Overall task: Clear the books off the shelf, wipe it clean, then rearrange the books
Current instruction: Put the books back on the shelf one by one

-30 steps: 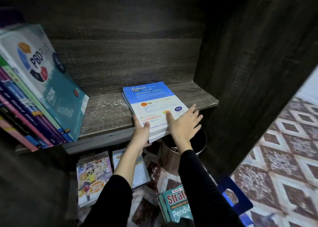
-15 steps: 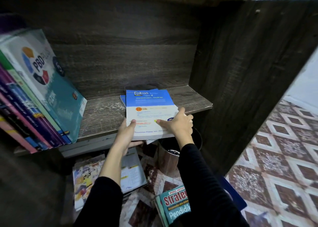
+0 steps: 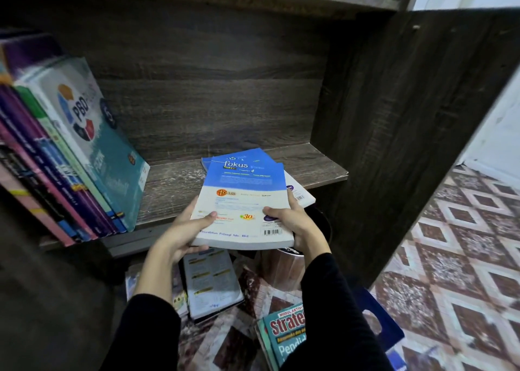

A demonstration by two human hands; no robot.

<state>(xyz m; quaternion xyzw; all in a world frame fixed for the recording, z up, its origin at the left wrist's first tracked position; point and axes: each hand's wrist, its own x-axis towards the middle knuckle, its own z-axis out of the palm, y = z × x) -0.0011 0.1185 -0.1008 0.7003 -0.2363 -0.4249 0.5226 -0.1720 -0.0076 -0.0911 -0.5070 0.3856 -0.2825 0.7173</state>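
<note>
While each hand grips a near corner, left hand [image 3: 180, 235] and right hand [image 3: 295, 227] equally close, the book [image 3: 242, 190] runs lengthwise away toward the back of the shelf [image 3: 174, 185]. It overhangs the front lip, above a second book [image 3: 298, 193] skewed right.

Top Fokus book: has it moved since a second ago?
Yes. The top Fokus book slid off the stack toward the camera, past the shelf front edge.

Diamond-patterned brown floor [image 3: 464, 258], white wall [image 3: 501, 123], dark wooden side panel [image 3: 394, 117].
</note>
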